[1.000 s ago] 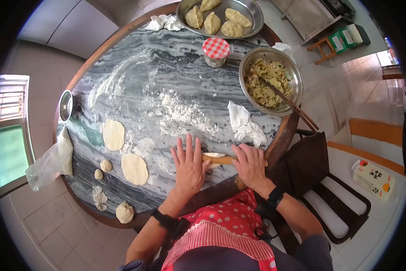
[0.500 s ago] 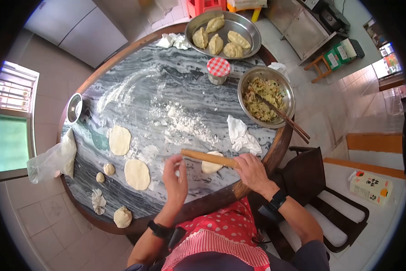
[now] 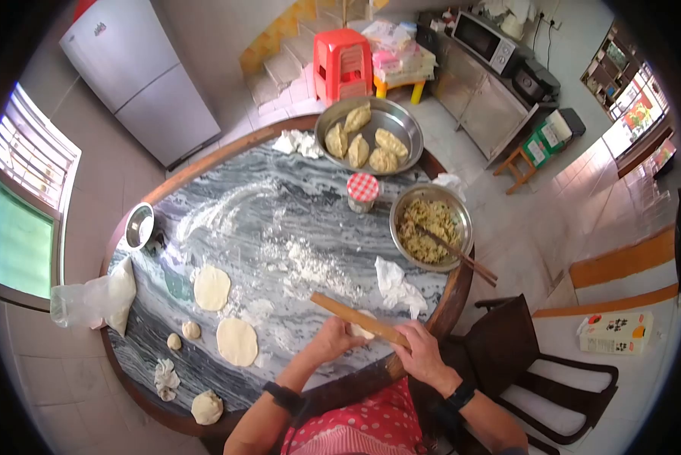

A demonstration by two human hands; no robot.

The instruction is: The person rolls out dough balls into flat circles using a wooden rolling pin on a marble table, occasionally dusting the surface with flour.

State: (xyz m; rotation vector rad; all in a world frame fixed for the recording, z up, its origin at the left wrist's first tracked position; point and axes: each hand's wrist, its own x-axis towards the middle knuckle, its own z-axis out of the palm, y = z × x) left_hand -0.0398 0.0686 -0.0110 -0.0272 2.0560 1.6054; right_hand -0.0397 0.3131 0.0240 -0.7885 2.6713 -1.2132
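A wooden rolling pin [image 3: 348, 312] slants over a small round of dough [image 3: 362, 326] near the table's front edge. My right hand [image 3: 422, 355] is wrapped round the near end of the pin. At the dough's left edge, my left hand [image 3: 331, 340] has its fingers closed on the rim. The pin covers part of this round. Two flattened dough rounds lie to the left, an upper one [image 3: 212, 287] and a lower one [image 3: 237, 341]. Two small dough balls and a larger dough lump [image 3: 207, 408] sit farther left.
Loose flour [image 3: 310, 262] covers the middle of the marble table. A steel bowl of filling [image 3: 430, 227] with chopsticks, a checked-lid jar [image 3: 363, 192] and a pan of large dumplings [image 3: 412, 136] stand beyond. A crumpled white cloth [image 3: 398, 287] lies right, a flour bag [image 3: 113, 296] left.
My left hand has moved from beside the pin's far end to the dough's edge. The pin now slants more steeply. My view has tilted up, showing more of the room.
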